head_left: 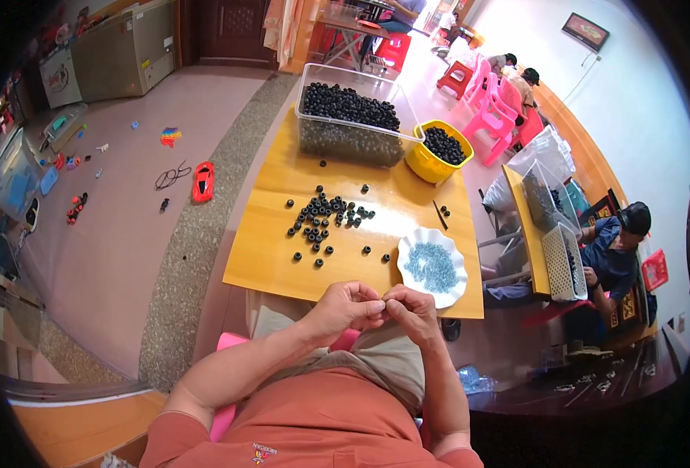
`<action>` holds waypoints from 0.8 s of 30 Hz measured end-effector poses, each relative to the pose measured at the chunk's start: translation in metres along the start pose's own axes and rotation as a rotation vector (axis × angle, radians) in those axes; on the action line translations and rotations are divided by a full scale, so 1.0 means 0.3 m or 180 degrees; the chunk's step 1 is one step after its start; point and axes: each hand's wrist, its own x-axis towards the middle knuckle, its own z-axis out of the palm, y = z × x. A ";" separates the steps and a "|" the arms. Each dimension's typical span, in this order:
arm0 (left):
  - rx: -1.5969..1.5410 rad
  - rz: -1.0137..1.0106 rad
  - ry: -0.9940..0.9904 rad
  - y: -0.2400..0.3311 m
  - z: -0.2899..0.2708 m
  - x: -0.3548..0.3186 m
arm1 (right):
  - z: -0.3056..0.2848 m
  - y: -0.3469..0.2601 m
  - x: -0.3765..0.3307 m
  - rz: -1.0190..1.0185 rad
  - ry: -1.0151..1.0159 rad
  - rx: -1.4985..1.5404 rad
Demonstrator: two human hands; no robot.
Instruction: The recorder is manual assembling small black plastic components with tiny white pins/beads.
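My left hand point(348, 309) and my right hand point(415, 313) meet in front of the table's near edge, above my lap. Both are closed, thumbs and forefingers pinched together at one spot; whatever lies between the fingertips is too small and hidden to name. Just beyond my right hand sits a white wavy-rimmed plate point(448, 299) heaped with small clear-bluish pieces point(431, 267). Many small black ring-like pieces point(319, 263) with hollow tops lie scattered over the wooden table point(271, 261) ahead of my hands.
At the table's far end stand a clear plastic bin point(349, 148) and a yellow tub point(429, 167), both full of black pieces. A thin black stick point(440, 215) lies near the right edge. Another person point(614, 253) sits at right beside a white basket point(561, 269). Toys, including a red car point(204, 182), lie on the floor.
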 end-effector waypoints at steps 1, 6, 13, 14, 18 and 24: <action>-0.0006 -0.0005 -0.0001 0.002 0.001 0.000 | 0.000 0.004 0.000 0.0037 0.0010 -0.0006; -0.0025 -0.0039 -0.0066 0.008 0.001 -0.002 | 0.004 0.026 -0.005 0.0127 0.0103 0.0237; -0.0142 -0.0009 -0.0071 0.000 -0.002 0.000 | 0.014 0.012 0.001 0.0103 0.0131 0.0406; -0.0143 -0.0006 -0.0056 0.004 0.002 -0.002 | 0.011 0.016 0.001 0.0131 0.0150 0.0391; -0.0142 -0.0006 0.0030 0.016 0.000 -0.002 | 0.001 0.038 0.001 0.0179 0.0361 0.0413; -0.0151 -0.0008 0.0121 0.025 0.018 -0.008 | 0.011 0.032 0.000 -0.0132 0.0230 0.0303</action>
